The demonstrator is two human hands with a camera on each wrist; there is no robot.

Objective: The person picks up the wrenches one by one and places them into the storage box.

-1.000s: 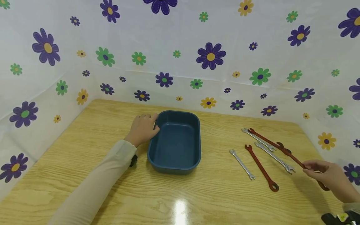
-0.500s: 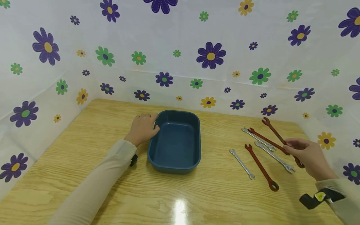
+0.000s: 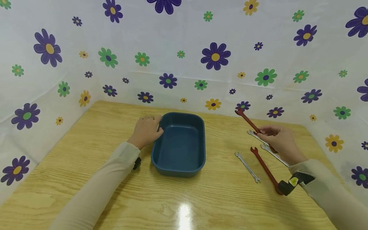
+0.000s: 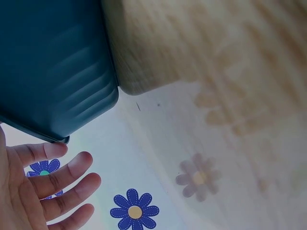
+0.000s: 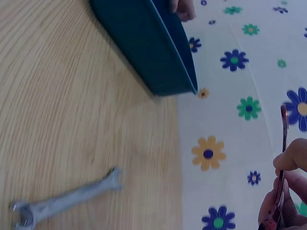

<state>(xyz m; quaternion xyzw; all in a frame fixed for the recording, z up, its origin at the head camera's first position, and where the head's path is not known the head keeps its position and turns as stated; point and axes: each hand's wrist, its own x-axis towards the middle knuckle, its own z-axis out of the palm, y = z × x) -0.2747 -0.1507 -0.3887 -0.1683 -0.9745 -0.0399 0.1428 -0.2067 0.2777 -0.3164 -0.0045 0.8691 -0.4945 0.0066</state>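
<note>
My right hand (image 3: 280, 142) pinches a red wrench (image 3: 248, 120) between thumb and fingers, raised over the table with its open end pointing to the far left. In the right wrist view this wrench (image 5: 284, 139) shows edge-on at the right side. My left hand (image 3: 146, 131) rests at the left rim of a dark blue rectangular bin (image 3: 178, 174), which holds nothing. In the left wrist view the fingers (image 4: 72, 187) extend loosely, the index fingertip right at the bin's rim; the thumb is hidden there.
Right of the bin lie a small silver wrench (image 3: 248, 167), a red wrench (image 3: 264, 166) and a longer silver wrench (image 3: 277, 156). Another silver wrench (image 3: 253, 133) is partly hidden behind my right hand. A flower-patterned white sheet (image 3: 184, 41) encloses the wooden table (image 3: 138, 198).
My right hand has lifted the red wrench off the other wrenches and carried it left and toward the back. The left hand and the bin have stayed put.
</note>
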